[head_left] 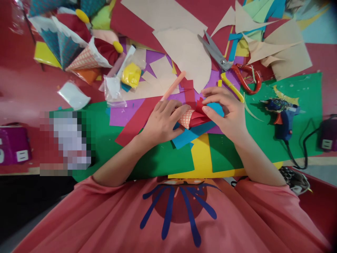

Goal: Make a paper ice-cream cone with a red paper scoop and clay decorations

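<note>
The left hand (165, 121) has its fingers bent and pressed together round a small checked cone (185, 119), which lies in the middle of the bench (18, 80), just in front of the person. Red paper (198, 120) shows at the cone's right end. The right hand (228, 108) comes in from the right, thumb and fingers curved at the red paper; whether they pinch it, I cannot tell. A rounded blue piece (217, 108) shows beneath its fingers, and a blue strip (185, 137) lies on the near side of the cone.

Beyond the hands, a pale orange stick (173, 86) slants across the scraps, and cream paper (185, 52) spreads out farther off. Open scissors (223, 63) with red handles (the blades point far left) lie over its right edge. A blue glue gun (286, 121) rests at right on a green sheet (305, 140). Far left sit larger wrapped cones (71, 42), blue-patterned and checked, their tops edged in white.
</note>
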`<state>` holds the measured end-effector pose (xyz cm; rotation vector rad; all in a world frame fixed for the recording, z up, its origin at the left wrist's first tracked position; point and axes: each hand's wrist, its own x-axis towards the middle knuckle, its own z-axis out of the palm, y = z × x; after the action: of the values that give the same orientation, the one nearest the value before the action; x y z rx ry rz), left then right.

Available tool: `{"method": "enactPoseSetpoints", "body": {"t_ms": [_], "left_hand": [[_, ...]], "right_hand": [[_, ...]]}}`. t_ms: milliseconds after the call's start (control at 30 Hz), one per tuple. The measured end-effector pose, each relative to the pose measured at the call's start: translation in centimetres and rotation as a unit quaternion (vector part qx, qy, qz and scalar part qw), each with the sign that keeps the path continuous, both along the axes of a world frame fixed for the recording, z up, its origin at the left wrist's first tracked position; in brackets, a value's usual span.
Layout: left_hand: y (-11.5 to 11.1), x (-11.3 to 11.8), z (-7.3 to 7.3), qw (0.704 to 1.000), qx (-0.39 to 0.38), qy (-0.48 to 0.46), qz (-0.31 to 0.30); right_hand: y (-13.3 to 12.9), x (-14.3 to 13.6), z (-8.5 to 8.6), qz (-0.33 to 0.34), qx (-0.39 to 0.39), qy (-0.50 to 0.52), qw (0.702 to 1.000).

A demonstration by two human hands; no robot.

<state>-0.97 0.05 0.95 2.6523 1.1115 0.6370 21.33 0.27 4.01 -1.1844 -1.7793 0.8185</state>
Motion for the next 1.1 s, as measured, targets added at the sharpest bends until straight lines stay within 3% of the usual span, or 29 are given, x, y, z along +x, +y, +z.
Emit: {"method": "enactPoseSetpoints", "body": {"t_ms": [500,767,1100], "left_hand": [[0.07,-0.02,-0.4,1.0,-0.006,-0.014,0.008],[0.09,0.25,-0.09,0.999,0.037,-0.033,0.002],[-0.02,0.16,-0.35,0.999,-0.022,-0.03,0.008]], "right_hand": [[-0.49,-0.27,0.58,0.054,0.029,-0.047,0.997],[-0.57,-0.29,0.28,0.067,0.037,-0.064,0.995],[-0.58,-0.23,0.36,0.076,0.035,-0.089,0.993]]}}
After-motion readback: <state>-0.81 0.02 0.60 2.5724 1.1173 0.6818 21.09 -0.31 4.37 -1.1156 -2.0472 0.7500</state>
